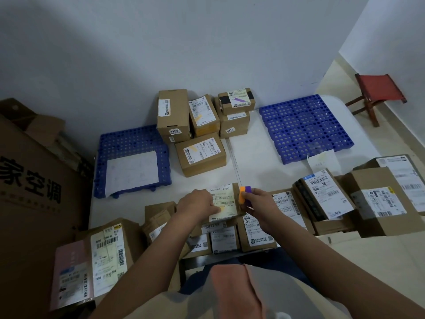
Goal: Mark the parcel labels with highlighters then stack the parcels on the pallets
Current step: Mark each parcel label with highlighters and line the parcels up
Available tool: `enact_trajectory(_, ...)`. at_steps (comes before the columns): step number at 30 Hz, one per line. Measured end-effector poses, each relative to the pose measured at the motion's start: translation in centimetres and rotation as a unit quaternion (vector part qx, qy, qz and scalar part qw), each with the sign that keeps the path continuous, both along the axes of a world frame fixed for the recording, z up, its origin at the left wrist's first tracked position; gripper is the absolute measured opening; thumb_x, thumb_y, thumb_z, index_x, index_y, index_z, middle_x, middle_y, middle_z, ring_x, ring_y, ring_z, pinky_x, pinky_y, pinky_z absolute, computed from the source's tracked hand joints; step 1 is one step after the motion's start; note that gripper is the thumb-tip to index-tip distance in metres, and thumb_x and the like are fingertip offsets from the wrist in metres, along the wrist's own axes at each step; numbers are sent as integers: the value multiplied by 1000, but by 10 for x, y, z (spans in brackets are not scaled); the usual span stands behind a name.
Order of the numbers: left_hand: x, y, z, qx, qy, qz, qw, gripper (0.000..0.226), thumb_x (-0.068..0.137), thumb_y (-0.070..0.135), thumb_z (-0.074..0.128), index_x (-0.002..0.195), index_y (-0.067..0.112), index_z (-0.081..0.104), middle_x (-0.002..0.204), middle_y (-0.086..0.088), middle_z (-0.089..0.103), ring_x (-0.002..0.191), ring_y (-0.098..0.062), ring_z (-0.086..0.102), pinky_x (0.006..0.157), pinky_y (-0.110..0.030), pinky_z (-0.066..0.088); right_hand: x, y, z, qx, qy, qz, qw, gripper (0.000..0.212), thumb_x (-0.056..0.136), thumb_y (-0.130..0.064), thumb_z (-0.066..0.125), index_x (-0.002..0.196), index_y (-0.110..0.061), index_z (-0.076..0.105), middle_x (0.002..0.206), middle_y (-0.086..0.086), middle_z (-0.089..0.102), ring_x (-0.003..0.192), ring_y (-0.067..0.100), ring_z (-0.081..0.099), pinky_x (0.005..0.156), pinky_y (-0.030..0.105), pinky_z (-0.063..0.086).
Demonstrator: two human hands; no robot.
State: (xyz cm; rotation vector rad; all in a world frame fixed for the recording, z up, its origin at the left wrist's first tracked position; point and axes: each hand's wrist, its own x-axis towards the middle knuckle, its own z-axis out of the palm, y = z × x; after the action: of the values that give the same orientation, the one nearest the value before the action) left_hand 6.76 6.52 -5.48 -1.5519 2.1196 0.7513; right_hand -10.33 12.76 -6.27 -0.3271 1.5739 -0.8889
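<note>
Head | 2 pallets [132, 143] [303, 127] (blue); right grip [259, 206] pinches 2 highlighters [243, 195]; left grip [196, 204] presses parcel [226, 203]

A single wide head-worn view looks forward and down, close above the left grip [197, 204] and right grip [258, 204], with the wall [207, 42] far beyond them.

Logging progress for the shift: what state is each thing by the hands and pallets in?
Parcel, label up.
Left hand, rests on that label.
Right hand, grips two highlighters.
Highlighters, orange and purple, held together.
Left pallet, bears a white sheet.
Right pallet, no parcels.
</note>
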Motion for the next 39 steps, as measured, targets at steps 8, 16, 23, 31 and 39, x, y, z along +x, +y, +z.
enact_trajectory(8,9,5,6,-113,29,112,987,41,94,62,45,95,22,52,97,2,63,86,-17,60,75,-34,53,-7,-2,-9,2,14,-21,1000,10,96,-7,56,93,-10,65,98,14,67,89,23,62,90,37,55)
enact_trajectory(16,39,-1,-4,102,154,257,949,75,96,69,28,147,17,44,147,-10,49,130,-27,50,99,-35,41,-8,-8,-12,22,-27,-36,999,12,97,-4,54,104,-4,63,102,17,68,96,26,65,93,41,54)
enact_trajectory(23,33,-18,11,200,478,342,784,85,91,26,69,150,50,13,133,-3,58,110,-19,67,90,-34,56,-17,-36,1,-39,-116,-68,990,25,97,-5,54,121,3,58,117,20,67,108,28,66,84,34,56)
enact_trajectory(31,14,-77,-40,207,541,629,518,54,87,17,74,135,12,49,128,-17,61,118,-35,61,73,-31,62,-48,-59,8,-54,-136,-117,982,19,98,-9,56,114,-1,62,120,15,67,115,26,61,84,32,55)
enact_trajectory(39,-7,-115,-54,140,541,661,501,43,95,6,61,136,13,51,130,-9,61,110,-22,62,72,-26,59,-55,-67,4,-31,-124,-91,988,15,99,-12,54,107,-5,65,121,13,66,116,24,60,81,28,54)
